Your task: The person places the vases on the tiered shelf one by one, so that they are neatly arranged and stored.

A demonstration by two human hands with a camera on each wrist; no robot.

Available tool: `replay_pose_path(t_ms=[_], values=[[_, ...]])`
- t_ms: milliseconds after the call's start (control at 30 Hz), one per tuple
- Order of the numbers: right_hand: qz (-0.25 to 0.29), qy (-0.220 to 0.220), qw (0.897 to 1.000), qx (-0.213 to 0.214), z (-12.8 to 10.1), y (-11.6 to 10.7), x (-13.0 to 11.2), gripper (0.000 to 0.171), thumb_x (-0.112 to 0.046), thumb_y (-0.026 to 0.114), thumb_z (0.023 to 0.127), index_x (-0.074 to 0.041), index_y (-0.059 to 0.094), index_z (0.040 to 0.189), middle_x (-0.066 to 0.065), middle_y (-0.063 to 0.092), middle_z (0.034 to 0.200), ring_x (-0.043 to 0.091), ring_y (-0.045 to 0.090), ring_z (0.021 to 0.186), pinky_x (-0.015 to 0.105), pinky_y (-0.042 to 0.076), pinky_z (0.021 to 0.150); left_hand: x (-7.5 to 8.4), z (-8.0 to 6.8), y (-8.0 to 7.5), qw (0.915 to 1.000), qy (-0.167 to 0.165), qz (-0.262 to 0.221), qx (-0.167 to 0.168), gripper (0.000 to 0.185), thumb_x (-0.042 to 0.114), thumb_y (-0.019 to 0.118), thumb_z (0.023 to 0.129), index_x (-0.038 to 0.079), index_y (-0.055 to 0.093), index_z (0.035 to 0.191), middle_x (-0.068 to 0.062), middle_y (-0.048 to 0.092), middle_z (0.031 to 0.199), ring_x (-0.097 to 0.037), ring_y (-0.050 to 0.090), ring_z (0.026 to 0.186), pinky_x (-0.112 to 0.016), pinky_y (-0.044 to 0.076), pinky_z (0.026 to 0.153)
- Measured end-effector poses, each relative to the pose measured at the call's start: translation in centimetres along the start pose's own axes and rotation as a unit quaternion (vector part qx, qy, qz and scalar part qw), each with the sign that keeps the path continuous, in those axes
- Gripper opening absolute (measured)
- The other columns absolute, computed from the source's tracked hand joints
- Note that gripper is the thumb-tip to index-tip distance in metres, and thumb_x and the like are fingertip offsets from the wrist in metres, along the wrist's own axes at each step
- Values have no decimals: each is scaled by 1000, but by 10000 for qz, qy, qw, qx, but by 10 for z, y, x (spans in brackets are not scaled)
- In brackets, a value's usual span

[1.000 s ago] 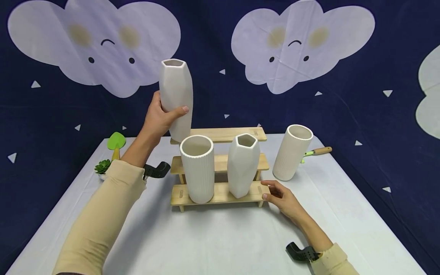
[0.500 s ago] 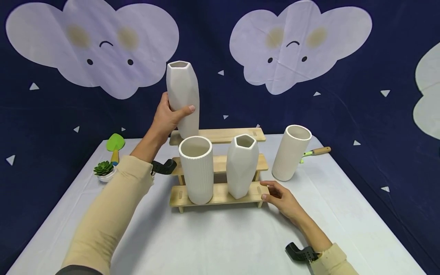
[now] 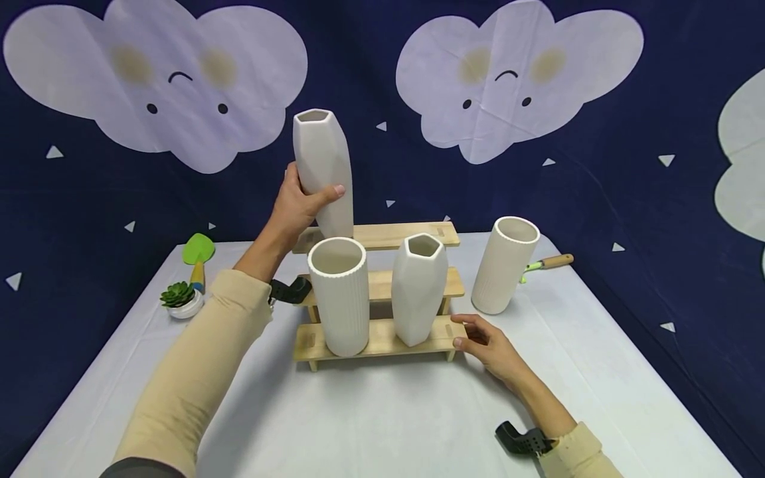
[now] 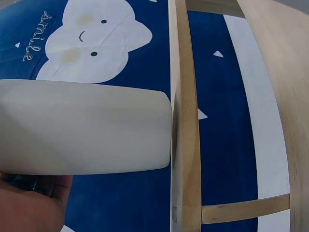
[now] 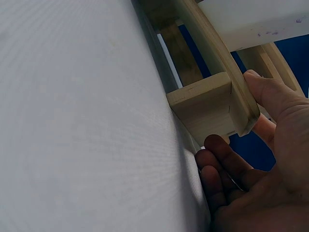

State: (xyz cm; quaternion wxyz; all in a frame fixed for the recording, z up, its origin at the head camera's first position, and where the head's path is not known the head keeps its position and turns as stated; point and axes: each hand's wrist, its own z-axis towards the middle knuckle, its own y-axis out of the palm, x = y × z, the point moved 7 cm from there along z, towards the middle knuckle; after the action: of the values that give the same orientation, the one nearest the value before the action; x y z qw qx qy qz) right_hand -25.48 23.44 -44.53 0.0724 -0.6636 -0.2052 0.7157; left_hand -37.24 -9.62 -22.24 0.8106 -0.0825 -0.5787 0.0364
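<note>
Head view: the left hand [image 3: 301,206] grips the tall faceted vase [image 3: 323,169] round its lower body, thumb across the front and fingers curled behind, holding it slightly tilted over the left end of the top step of the wooden stand [image 3: 382,234]; it looks like matt ceramic, so rigid, breakable and probably fairly heavy for one hand, top-heavy when held low; a hold nearer the middle would likely steady it; the right hand [image 3: 487,342] rests at the right end of the stand's bottom step, thumb on the board, fingers loosely bent; a ribbed vase [image 3: 339,302] and a short faceted vase [image 3: 420,292] stand on that step.

Left wrist view: the vase's base [image 4: 164,130] sits right against the edge of a stand board [image 4: 186,121]; whether they touch I cannot tell.

Right wrist view: the thumb [image 5: 270,94] presses the board's end [image 5: 205,106]; the fingers [image 5: 219,164] curl beneath it, just above the white tablecloth [image 5: 72,121].
</note>
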Motion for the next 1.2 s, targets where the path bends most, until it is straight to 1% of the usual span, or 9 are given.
replay_pose_path(t_ms=[167,400,767,933,1033,1200], values=[[1,21,10000,7,0,0,1,46,-23,66,88,-13,52,130,21,60,117,18,56,98,24,46,81,-1,1,3,9999,-20,111,-35,83,25,76,78,16,24,142,-11,44,137,-28,50,120,-48,42,101],[-5,15,10000,0,-2,1,2,46,-23,66,88,-13,52,130,21,60,115,18,56,96,24,47,80,-2,1,6,10000,-15,28,-58,82,23,76,77,15,25,141,-11,45,136,-28,51,119,-47,43,100],[-58,19,10000,21,0,-1,1,46,-24,67,87,-14,52,130,20,61,116,19,56,97,24,47,81,1,3,8,9996,-44,196,-182,83,23,76,78,14,24,142,-12,44,138,-28,50,120,-48,42,100],[-90,61,9999,56,0,-2,1,47,-25,67,87,-15,52,130,20,61,116,20,56,98,25,46,81,3,4,9,9996,-65,157,-221,82,22,75,79,13,23,142,-12,44,138,-28,50,120,-47,42,101],[-81,58,9999,54,0,-2,1,47,-25,67,87,-15,53,130,20,61,116,19,56,98,25,46,81,1,4,7,9997,-105,116,-181,82,23,74,79,13,23,142,-13,44,138,-28,50,120,-47,41,101],[-44,21,10000,24,0,-1,0,47,-24,67,87,-14,52,130,20,61,116,19,56,97,24,47,80,-3,3,2,9997,-131,183,-70,82,28,74,79,14,23,142,-12,44,138,-28,50,120,-47,41,101]])
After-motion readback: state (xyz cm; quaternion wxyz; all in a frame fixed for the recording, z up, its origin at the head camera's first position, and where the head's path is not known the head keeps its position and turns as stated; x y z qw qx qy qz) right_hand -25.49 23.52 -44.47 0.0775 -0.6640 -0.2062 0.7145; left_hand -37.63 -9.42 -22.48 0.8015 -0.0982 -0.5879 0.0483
